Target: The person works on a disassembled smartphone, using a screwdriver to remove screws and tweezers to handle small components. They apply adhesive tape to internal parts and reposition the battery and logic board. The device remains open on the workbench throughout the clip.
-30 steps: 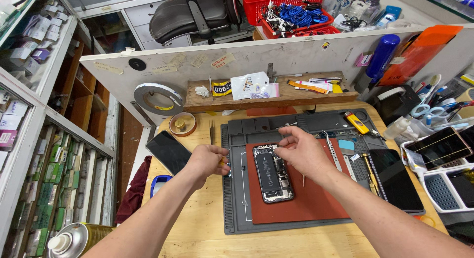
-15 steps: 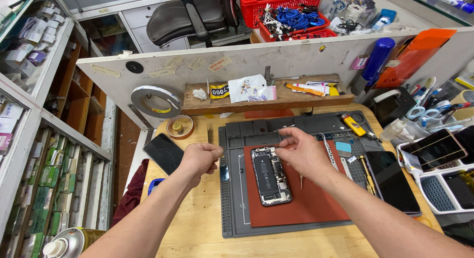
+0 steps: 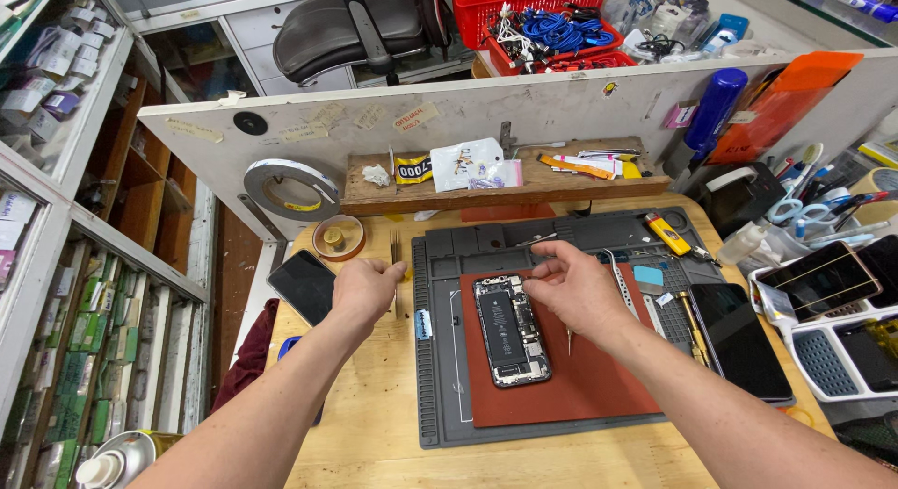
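Note:
An opened phone point(image 3: 510, 332) with its battery and boards showing lies on a red pad point(image 3: 580, 377), which rests on a dark grey work mat point(image 3: 440, 377). My right hand point(image 3: 572, 285) hovers just above the phone's top end. Its thumb and forefinger are pinched together, and anything between them is too small to make out. My left hand point(image 3: 367, 288) is on the wooden bench just left of the mat. Its fingers curl over a thin metal tool point(image 3: 395, 248) lying there.
A dark phone point(image 3: 301, 285) lies left of my left hand, with a small round dish point(image 3: 338, 237) and a tape roll point(image 3: 285, 188) behind it. Screens point(image 3: 739, 339), a yellow tool point(image 3: 668, 233) and trays point(image 3: 842, 349) crowd the right side. A wooden shelf point(image 3: 524, 182) runs along the back.
My left hand has slid left off the mat's edge onto the thin metal tool on the bench. My right hand stays pinched above the phone's top.

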